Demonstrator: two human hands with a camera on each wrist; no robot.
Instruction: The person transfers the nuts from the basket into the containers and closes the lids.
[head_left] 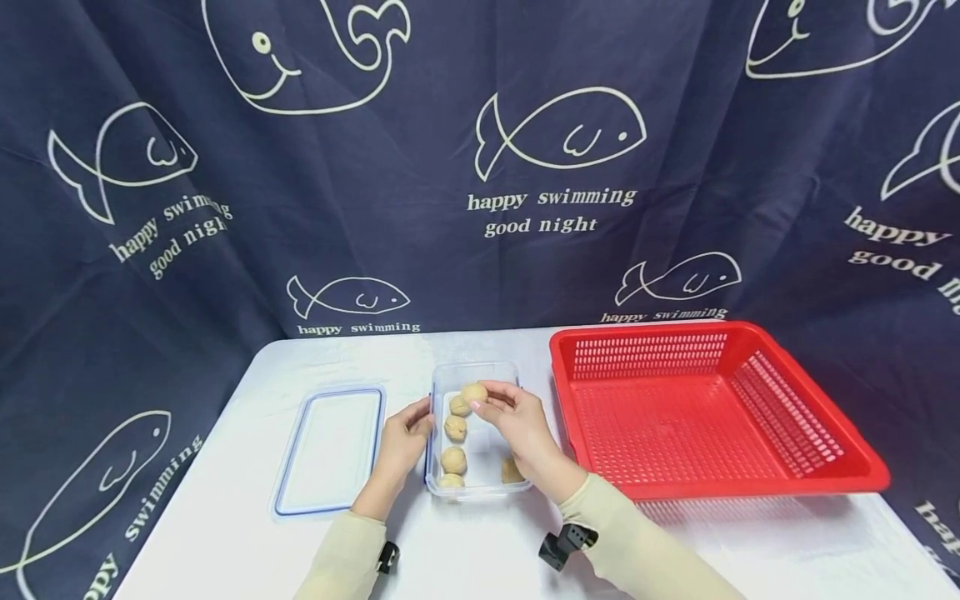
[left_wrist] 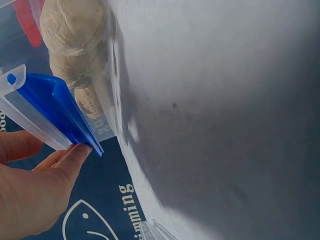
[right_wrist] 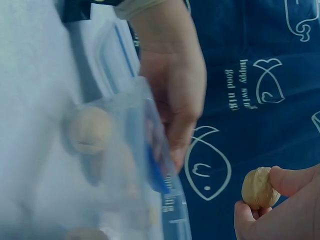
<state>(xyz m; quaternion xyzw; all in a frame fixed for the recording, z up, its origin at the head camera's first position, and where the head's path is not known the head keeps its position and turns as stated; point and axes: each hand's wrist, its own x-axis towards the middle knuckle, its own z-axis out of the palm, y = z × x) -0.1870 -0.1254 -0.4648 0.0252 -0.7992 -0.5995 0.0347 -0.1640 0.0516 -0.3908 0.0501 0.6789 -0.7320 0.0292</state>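
Note:
A clear plastic box [head_left: 483, 492] stands on the table with several walnuts [head_left: 453, 460] inside, most of them along its left side and one in the front right corner. My left hand [head_left: 402, 442] is at the box's left side. In the left wrist view its thumb and fingers pinch the blue-lined edge flap [left_wrist: 60, 107]. Over the box, my right hand [head_left: 525, 423] holds another walnut [right_wrist: 261, 188] between thumb and fingertips. That walnut overlaps one lying at the back left in the head view.
Left of the box lies a flat clear lid [head_left: 330, 450] with a blue seal. A large red plastic basket [head_left: 765, 479] with slotted walls occupies the right side of the table. Behind the table hangs a dark blue curtain [head_left: 435, 250] printed with fish.

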